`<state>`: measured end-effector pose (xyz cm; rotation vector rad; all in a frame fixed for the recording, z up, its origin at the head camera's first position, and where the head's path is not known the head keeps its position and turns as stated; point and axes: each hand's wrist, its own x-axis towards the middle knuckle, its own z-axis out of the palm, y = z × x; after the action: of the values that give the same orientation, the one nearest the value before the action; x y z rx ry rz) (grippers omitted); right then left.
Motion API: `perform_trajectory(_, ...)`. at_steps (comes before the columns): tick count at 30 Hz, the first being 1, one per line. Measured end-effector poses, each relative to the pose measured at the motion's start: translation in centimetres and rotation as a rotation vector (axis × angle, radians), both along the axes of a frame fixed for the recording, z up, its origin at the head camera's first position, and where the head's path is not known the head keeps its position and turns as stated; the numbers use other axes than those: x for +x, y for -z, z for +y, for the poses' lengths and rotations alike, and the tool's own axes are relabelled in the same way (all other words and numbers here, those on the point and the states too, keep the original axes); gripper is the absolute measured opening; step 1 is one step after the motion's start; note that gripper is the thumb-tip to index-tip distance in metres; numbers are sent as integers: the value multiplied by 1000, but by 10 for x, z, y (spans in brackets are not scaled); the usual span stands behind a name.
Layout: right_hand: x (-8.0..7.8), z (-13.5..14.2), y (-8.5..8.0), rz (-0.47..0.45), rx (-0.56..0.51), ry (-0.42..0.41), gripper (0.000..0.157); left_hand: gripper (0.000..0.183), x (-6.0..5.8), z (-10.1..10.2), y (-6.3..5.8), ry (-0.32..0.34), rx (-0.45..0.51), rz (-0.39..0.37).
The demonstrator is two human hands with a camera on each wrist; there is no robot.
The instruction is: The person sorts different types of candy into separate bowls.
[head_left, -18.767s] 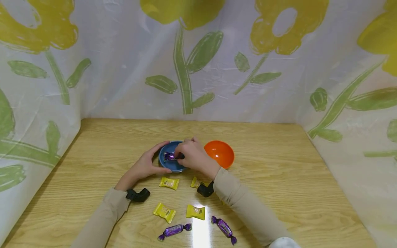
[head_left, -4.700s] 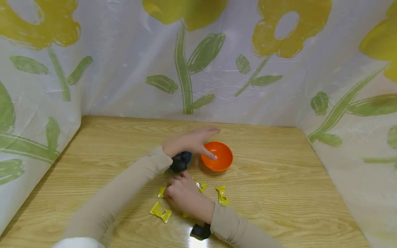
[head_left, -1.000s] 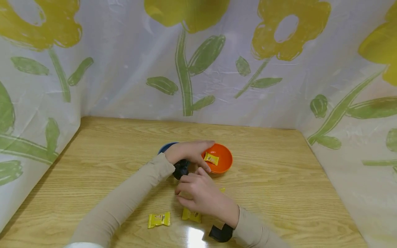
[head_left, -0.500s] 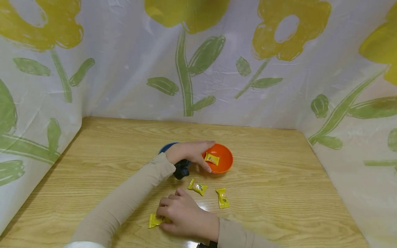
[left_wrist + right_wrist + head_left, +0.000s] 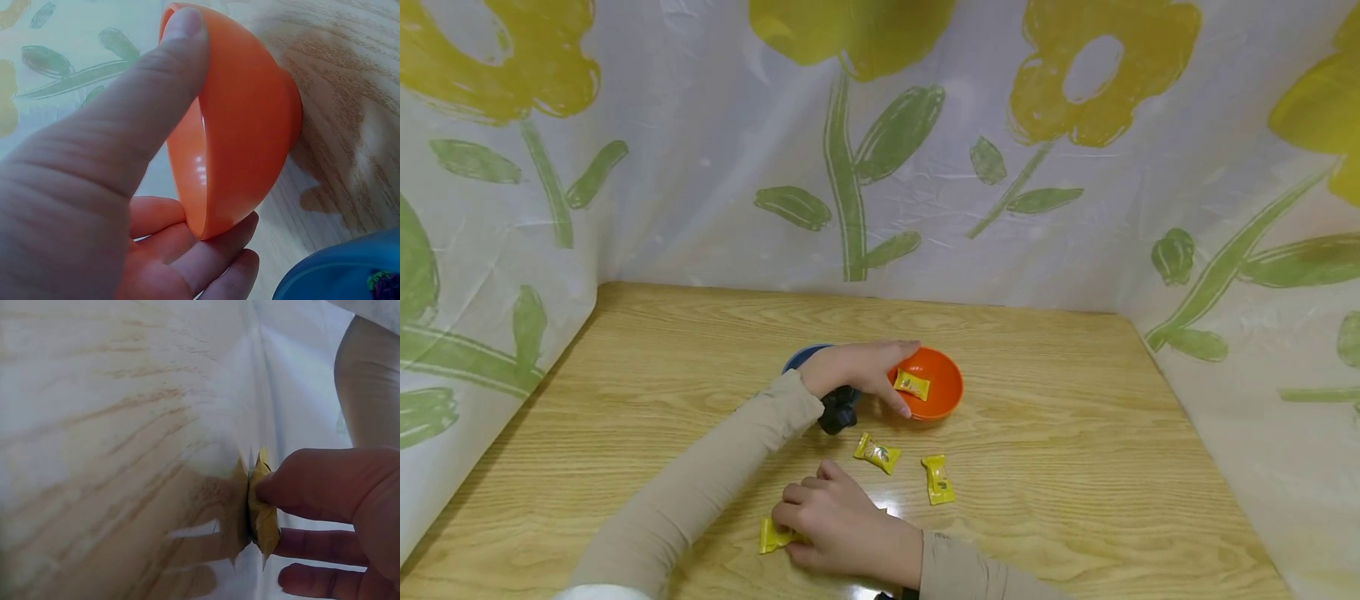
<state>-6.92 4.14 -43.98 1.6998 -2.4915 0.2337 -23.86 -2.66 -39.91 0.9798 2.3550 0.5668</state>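
In the head view my left hand holds the orange bowl by its left side. The left wrist view shows the thumb on the rim of this orange bowl and the fingers round its other side. One yellow-wrapped candy lies inside it. Lower down, my right hand pinches another yellow-wrapped candy at the table surface; the right wrist view has this candy between thumb and fingers. Two more yellow candies, one nearer the bowls and one to the right, lie on the wood.
A blue bowl stands left of the orange one, mostly hidden by my left wrist. Something purple shows inside it in the left wrist view. A flower-printed curtain surrounds the wooden table at back and sides.
Earlier both hands were at the blue bowl with a purple candy. My left hand has since moved to the orange bowl, which gained a yellow candy. Lately my right hand moved down-left onto another candy.
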Motion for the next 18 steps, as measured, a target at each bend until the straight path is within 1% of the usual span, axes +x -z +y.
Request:
perform_trajectory(4,-2,0,0,-12,-10,-12,17,113,0,0,1,-1,2,6)
perform_trajectory(8,-2,2,-4,-36,-17,-22,15,113,1,-1,1,-6,11,1)
perform_trajectory(13,-3,8,-14,-79,-47,-14,15,112,1,-1,1,-7,16,-2)
perform_trajectory(18,-3,15,-28,-96,-70,3,15,112,0,0,1,-6,10,1)
